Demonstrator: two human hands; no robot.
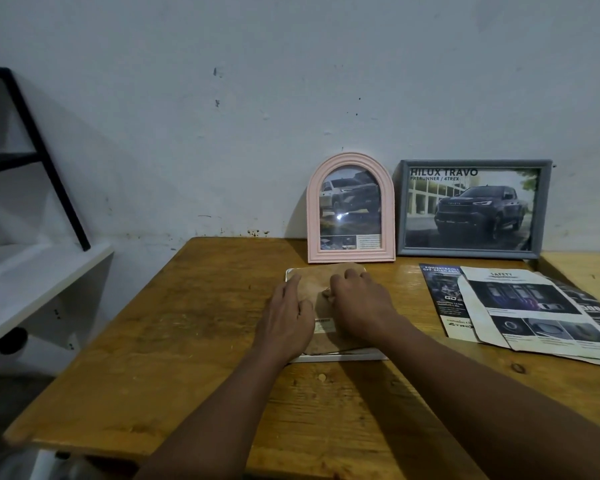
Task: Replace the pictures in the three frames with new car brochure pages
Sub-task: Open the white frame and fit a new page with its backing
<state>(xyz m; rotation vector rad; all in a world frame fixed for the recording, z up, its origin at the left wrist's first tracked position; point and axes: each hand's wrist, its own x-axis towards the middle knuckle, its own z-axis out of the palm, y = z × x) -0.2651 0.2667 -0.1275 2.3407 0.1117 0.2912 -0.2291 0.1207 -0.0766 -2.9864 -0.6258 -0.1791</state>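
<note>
**A:** Looking at this, how many are done?

**B:** Two, I'd guess. The pink frame (351, 255) and grey frame (468, 251) stand at the wall with truck pages in. The white frame (340, 357) lies face-down on the table (187, 323), backing (312, 285) up.

**A:** Hands?

**B:** Left hand (286, 313) rests flat on the backing. Right hand (357, 306) curls its fingers onto it, can't tell if it's pinching anything. Spare pages (527, 306) lie off to the right. Only this frame left, I reckon.

Table (153, 341), shelf (32, 282), wall (222, 98)
The wooden table lies under the left hand (286, 318); the white shelf with a black rack (45, 157) stands well to its left; the stained wall rises beyond.
</note>
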